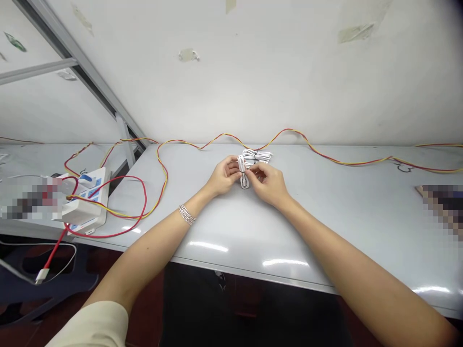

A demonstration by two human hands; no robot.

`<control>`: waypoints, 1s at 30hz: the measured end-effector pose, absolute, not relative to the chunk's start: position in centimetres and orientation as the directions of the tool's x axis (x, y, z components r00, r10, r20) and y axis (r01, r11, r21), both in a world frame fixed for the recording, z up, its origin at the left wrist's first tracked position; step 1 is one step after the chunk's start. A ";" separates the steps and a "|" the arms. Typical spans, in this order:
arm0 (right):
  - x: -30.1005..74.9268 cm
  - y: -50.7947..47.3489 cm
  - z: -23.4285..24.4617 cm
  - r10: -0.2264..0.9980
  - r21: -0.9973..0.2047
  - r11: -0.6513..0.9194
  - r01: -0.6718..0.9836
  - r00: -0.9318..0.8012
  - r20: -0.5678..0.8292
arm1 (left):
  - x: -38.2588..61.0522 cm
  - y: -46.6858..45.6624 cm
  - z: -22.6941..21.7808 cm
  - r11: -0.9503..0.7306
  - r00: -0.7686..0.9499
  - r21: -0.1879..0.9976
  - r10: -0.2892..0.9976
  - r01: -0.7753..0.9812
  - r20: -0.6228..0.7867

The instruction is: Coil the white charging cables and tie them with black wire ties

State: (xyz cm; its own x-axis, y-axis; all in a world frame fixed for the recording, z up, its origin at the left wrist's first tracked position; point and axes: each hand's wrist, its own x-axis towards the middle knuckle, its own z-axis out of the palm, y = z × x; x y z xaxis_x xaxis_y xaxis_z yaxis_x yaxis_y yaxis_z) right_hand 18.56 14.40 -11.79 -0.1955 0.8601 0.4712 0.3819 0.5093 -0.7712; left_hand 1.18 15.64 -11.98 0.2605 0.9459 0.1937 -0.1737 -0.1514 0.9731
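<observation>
White coiled cable (253,161) is held near mid-desk, just below the frame's centre, by two bare hands. One dark tie (255,156) is seen on the coil. Its smooth, glossy strands are partly hidden by the fingers, so the loops cannot be counted; one narrow loop hangs below the hands. The left hand (226,176) is curled round the loops, and the right hand (269,185) is pinched on the cable near the tie, so both grips are clamped on it. One silver multi-strand bracelet (187,215) is worn on the left wrist.

On the glossy pale desk (343,217), a twisted red-and-yellow wire (347,161) is laid along the back edge and looped round one white power strip (90,202) at left. Its full run cannot be followed, and the number of wires is unclear. One red cable (52,253) with a pale connector drops past the desk edge at lower left. Two pixelated patches, at far left and far right, cannot be identified.
</observation>
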 end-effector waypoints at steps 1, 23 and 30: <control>18.6 14.4 -11.8 0.859 -0.772 0.510 0.379 -0.195 0.473 | 1.2 15.6 -12.0 -0.148 0.263 0.974 0.946 -0.174 0.191; 18.6 14.5 -11.8 0.884 -0.803 0.468 0.368 -0.187 0.430 | 1.3 15.5 -11.7 -0.205 0.247 0.969 0.940 -0.140 0.234; 18.7 14.4 -11.8 0.881 -0.813 0.470 0.344 -0.239 0.408 | 1.0 15.5 -11.7 -0.213 0.247 0.966 0.938 -0.145 0.244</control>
